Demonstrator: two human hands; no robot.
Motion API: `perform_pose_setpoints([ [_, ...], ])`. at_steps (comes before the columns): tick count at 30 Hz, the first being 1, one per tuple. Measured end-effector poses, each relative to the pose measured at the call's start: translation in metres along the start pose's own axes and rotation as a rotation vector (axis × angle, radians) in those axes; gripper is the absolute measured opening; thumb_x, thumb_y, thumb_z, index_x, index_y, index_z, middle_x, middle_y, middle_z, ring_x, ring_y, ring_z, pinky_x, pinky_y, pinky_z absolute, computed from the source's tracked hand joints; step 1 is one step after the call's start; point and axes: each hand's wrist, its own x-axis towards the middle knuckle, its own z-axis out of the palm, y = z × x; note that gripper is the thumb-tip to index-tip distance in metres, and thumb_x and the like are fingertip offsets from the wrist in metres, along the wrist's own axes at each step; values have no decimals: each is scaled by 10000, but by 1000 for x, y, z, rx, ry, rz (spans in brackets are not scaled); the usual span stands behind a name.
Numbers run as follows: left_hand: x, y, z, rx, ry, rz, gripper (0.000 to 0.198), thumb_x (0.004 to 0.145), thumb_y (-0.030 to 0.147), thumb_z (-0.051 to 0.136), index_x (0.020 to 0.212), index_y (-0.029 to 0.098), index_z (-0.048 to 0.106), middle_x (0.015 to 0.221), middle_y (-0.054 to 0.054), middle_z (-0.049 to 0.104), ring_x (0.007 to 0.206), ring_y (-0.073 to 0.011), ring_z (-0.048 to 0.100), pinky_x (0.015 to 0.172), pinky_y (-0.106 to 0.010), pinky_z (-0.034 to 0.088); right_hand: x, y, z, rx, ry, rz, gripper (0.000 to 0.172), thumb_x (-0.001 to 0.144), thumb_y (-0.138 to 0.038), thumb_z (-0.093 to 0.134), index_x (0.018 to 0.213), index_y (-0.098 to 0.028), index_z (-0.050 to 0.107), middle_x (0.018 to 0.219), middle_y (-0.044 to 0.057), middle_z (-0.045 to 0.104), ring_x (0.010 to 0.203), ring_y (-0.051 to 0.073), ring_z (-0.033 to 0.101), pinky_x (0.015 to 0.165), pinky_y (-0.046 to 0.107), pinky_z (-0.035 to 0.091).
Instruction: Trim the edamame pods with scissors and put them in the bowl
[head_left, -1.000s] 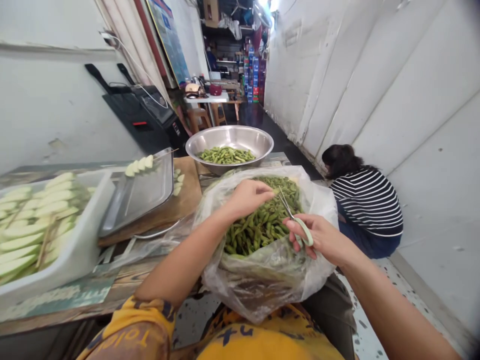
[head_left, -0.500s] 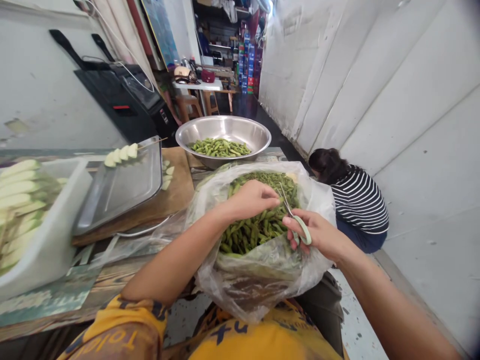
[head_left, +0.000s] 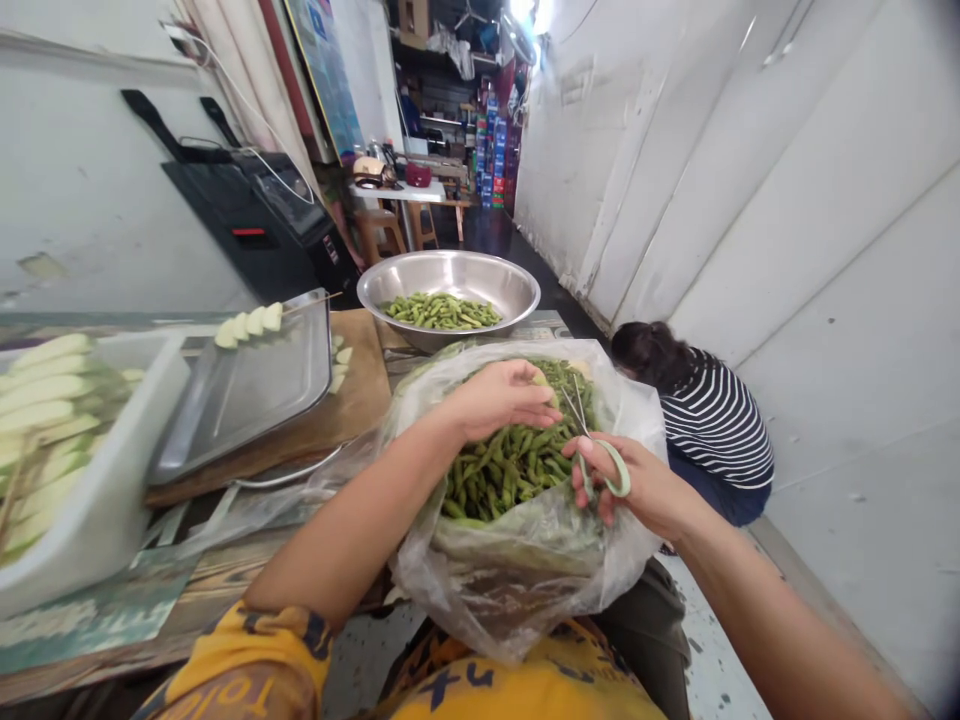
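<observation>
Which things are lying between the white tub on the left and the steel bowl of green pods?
In the head view, a metal tray with skewered slices and a wooden board with loose pieces lie between them.

Pods (head_left: 510,470) lie inside the bag (head_left: 517,590). Behind it I see the basin (head_left: 506,285). Left of the bag, a tray (head_left: 262,370) rests on the board (head_left: 367,365); farther left stands a tub (head_left: 135,490).

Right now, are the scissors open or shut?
Open: the scissors in the right hand show two blades spread apart toward their tips.
</observation>
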Motion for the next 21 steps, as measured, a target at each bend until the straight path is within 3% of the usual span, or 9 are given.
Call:
perform_pose_setpoints([
  [5, 2, -5, 8, -173, 98, 56, 214, 779, 8, 613, 700, 125, 452, 674, -66, 690, 743, -156, 706, 791, -304, 543, 0, 1, 4, -24, -37, -49, 461, 764, -608, 626, 801, -160, 524, 685, -2, 540, 579, 133, 574, 351, 173, 400],
  [10, 1, -8, 13, -96, 90, 39, 237, 702, 58, 726, 678, 105, 496, 614, -57, 682, 591, -105, 660, 640, -217, 511, 0, 0, 7, 0, -7, -92, 462, 774, -602, 621, 839, -152, 536, 675, -3, 538, 560, 127, 563, 341, 170, 391],
  [16, -3, -7, 19, -50, 108, 12, 229, 701, 33, 686, 648, 115, 480, 591, -42, 674, 585, -109, 654, 631, -229, 497, -2, -3, 10, 69, 17, -81, 494, 739, -619, 642, 850, -147, 550, 617, -5, 539, 518, 124, 545, 325, 166, 364],
  [21, 1, -10, 18, 5, 162, -4, 206, 721, 35, 636, 663, 127, 462, 593, -41, 656, 608, -128, 661, 627, -245, 504, 1, -1, 6, 104, 57, 0, 476, 714, -591, 681, 799, -132, 586, 527, -31, 509, 374, 59, 414, 267, 135, 219],
])
